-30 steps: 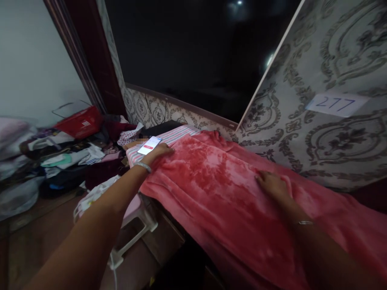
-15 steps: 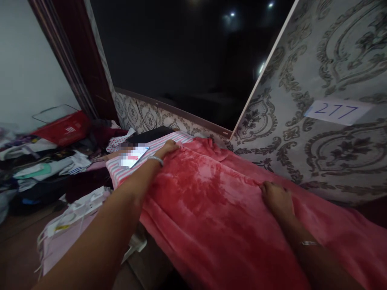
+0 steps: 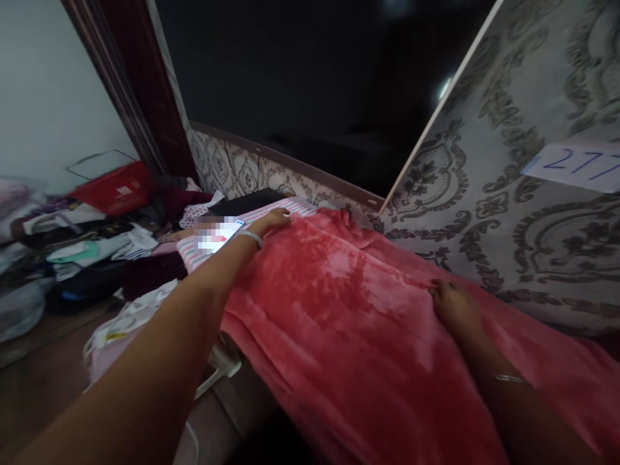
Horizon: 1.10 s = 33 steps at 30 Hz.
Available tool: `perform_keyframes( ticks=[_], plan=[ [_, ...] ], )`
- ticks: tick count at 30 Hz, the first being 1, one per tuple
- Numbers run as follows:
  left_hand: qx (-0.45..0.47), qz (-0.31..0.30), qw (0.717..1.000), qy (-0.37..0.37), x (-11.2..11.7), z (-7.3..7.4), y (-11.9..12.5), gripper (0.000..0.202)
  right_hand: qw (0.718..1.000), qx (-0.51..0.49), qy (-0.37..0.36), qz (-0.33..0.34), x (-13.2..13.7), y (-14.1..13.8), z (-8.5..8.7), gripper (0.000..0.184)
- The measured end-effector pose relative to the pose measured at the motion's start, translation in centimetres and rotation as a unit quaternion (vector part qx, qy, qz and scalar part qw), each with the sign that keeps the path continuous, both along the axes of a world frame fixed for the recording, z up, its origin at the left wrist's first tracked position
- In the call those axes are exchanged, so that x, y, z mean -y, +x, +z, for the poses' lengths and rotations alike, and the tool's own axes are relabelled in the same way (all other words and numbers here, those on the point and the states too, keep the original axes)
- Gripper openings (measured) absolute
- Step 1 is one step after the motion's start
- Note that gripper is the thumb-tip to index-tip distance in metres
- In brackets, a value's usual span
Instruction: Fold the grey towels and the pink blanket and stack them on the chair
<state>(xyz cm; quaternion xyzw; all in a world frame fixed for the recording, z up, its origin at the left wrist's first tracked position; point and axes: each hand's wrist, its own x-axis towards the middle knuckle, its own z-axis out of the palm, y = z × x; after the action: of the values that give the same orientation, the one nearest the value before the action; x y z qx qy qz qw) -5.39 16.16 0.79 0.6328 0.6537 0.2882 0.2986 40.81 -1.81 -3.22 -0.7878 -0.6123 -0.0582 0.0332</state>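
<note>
Red blanket [image 3: 339, 329] lies spread in the middle, below the screen [image 3: 310, 84] and along the patterned wall [image 3: 475, 258]. Long axis runs far left to near right; far-left end overlaps striped cloth [image 3: 303, 205], near side hangs down. Left hand [image 3: 271, 221] on blanket's far-left edge, fingers bent down, phone [image 3: 233, 234] just left of its wrist. Right hand [image 3: 455, 307] on blanket right of middle, fingers curled at a fold; cannot tell for either hand if it's pinching cloth. Vs. a second ago: left hand farther off, past phone; right hand a bit farther right; fold line between hands now clearer. Blanket's overall direction same.
</note>
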Motion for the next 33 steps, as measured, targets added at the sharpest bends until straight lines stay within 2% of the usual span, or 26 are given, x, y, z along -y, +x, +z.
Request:
perform_keyframes(
  ticks=[2, 4, 6, 8, 11, 13, 16, 21, 24, 29, 33],
  plan=[
    [-0.013, -0.012, 1.0, -0.02, 1.6, 0.5, -1.9, 0.056, 0.996, -0.011, 0.06, 0.058, 1.7, -1.3, 0.8, 0.041],
    [-0.038, -0.036, 0.998, -0.032, 3.7, 0.6, -4.0, 0.055, 0.981, -0.067, 0.091, 0.155, 4.7, -3.6, 1.2, 0.039],
    [-0.074, -0.074, 0.994, -0.03, 6.5, 0.4, -6.1, 0.054, 0.948, -0.139, 0.084, 0.274, 9.0, -6.5, 1.0, 0.037],
    [-0.109, -0.101, 0.989, -0.023, 9.4, 0.0, -7.8, 0.056, 0.909, -0.171, 0.063, 0.374, 13.8, -9.5, 0.5, 0.036],
    [-0.125, -0.095, 0.987, -0.034, 13.4, -0.8, -9.6, 0.066, 0.89, -0.164, 0.048, 0.424, 19.4, -12.7, -0.5, 0.03],
    [-0.125, -0.081, 0.988, -0.033, 15.4, -1.4, -10.0, 0.072, 0.889, -0.14, 0.058, 0.431, 21.3, -13.8, -1.2, 0.031],
    [-0.163, -0.067, 0.984, 0.002, 17.4, -2.1, -9.6, 0.076, 0.897, -0.094, 0.084, 0.424, 22.0, -14.2, -2.4, 0.037],
    [-0.263, -0.05, 0.963, 0.023, 18.8, -2.7, -8.1, 0.068, 0.908, -0.052, 0.087, 0.405, 22.1, -14.5, -3.8, 0.042],
    [-0.281, -0.074, 0.956, 0.03, 19.1, -2.5, -8.2, 0.062, 0.909, -0.084, 0.09, 0.397, 22.1, -14.8, -3.7, 0.036],
    [-0.252, -0.149, 0.956, 0.023, 19.1, -1.9, -9.6, 0.063, 0.908, -0.163, 0.082, 0.377, 21.4, -14.6, -3.3, 0.032],
    [-0.254, -0.144, 0.956, 0.022, 19.1, -1.8, -9.7, 0.063, 0.908, -0.146, 0.058, 0.389, 21.2, -14.6, -3.3, 0.031]
  ],
)
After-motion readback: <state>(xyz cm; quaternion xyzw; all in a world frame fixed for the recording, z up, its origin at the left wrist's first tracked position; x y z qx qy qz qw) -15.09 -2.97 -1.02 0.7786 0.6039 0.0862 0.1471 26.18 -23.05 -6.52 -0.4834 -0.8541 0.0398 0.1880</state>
